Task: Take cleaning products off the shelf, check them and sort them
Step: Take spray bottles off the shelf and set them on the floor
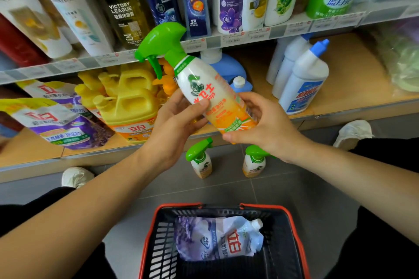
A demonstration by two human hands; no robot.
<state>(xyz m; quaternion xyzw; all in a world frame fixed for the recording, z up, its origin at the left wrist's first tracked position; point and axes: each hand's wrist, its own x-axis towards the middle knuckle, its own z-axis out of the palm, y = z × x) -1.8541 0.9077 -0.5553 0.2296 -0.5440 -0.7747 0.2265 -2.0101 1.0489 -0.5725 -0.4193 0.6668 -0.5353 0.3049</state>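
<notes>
Both my arms bare, reaching forward from lower corners, meeting mid-view. Left grip (pixel 179 120) holds bottle (pixel 204 84) from left: thumb (pixel 202 104) pressed across its front, fingers hidden behind it. Right grip (pixel 260 124) wraps bottle's lower end from right: fingers (pixel 248 99) hooked over far side, thumb (pixel 229 137) under base. I read both wrists as nearly straight. Grips close together, not touching each other. Left forearm crosses from lower left, right forearm from right edge.
</notes>
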